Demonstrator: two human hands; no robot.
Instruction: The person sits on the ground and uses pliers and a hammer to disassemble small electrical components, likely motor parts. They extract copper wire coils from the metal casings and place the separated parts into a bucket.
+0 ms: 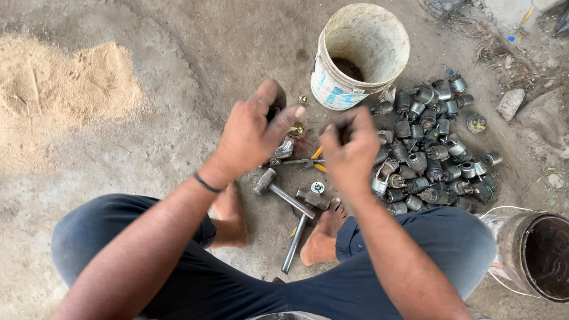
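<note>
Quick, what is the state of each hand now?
Left hand: closed on a dark part.
Right hand: closed; what it holds cannot be told.

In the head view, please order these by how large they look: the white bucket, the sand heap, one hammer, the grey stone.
1. Sand heap
2. White bucket
3. Hammer
4. Grey stone

The heap's edges fade into the ground, so its lead is approximate.

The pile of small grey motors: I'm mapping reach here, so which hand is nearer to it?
Right. The right hand hangs at the left edge of the pile of small grey motors, almost over it. The left hand is farther left, beyond the pliers.
</note>
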